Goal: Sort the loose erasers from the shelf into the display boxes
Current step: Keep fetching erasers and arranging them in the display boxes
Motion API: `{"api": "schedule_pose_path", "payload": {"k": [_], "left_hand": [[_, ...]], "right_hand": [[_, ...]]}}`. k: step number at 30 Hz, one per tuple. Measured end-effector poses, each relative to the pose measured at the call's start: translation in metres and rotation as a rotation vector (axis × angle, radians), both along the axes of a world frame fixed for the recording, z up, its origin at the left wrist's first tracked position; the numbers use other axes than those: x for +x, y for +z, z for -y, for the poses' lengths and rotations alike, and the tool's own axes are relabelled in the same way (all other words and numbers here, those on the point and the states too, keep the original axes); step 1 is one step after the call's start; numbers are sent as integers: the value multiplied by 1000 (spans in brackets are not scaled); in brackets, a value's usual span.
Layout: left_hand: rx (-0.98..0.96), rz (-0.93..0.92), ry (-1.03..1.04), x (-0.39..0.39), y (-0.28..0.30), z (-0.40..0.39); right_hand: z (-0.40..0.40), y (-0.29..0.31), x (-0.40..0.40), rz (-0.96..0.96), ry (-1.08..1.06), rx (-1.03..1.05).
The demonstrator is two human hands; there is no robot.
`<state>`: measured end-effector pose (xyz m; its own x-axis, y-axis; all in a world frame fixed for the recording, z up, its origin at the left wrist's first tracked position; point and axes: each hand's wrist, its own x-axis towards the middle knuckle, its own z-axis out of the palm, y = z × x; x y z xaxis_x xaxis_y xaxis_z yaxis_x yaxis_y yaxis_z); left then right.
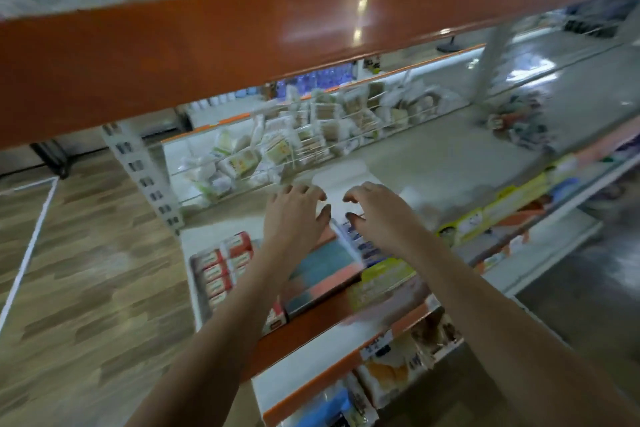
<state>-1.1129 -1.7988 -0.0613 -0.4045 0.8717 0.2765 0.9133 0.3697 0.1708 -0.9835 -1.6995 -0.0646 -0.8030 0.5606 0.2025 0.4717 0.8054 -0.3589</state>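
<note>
Both hands reach over the shelf [433, 152]: left hand [294, 215] and right hand [375, 210] curl their fingers around a white display box [341, 184]; red-labelled erasers [221, 267] fill another box just left.

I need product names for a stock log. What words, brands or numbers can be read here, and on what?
None can be read.
Red-and-white packs: print blurred.
Yellow shelf-edge labels: print blurred.
White box at both hands: no print visible.
</note>
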Motion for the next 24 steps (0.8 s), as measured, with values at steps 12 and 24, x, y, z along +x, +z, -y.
{"api": "schedule_pose_path", "payload": {"k": [12,24], "left_hand": [[-75,-61,-309,197,4,-219],[-164,-129,-304,264,-16,-392]], "right_hand": [[-194,5,214,138,-332,53],[-346,-9,289,143,-446,-20]]}}
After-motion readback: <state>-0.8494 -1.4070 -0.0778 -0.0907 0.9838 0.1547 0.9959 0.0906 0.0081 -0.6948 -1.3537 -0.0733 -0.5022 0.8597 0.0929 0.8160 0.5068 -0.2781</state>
